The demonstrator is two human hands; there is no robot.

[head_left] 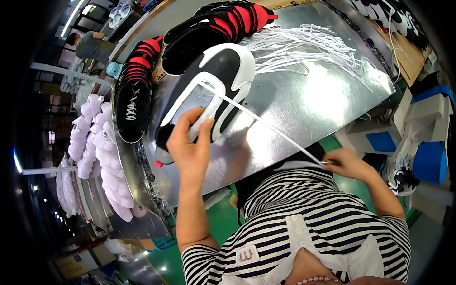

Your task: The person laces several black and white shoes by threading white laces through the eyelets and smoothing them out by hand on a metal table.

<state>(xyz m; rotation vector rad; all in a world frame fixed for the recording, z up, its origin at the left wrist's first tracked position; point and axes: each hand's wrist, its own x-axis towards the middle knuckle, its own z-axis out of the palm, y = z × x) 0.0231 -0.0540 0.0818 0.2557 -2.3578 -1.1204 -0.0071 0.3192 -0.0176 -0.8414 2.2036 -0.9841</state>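
Note:
My left hand grips the near side of a flat shoe upper, black with white overlays and a small red tab at its near end. The thumb and fingers close on its edge beside the long lacing opening. From the far end of that opening, a white shoelace stretches in a straight line down to my right hand. That hand pinches the lace's end off the table's front edge, close to my striped shirt. What lies inside the right fingers is partly hidden.
Loose white shoelaces lie in a bundle on the metal table. Beyond the upper are stacked black-and-red shoe uppers, with another stack left. Pale uppers pile further left. Boxes stand right; a person is far left.

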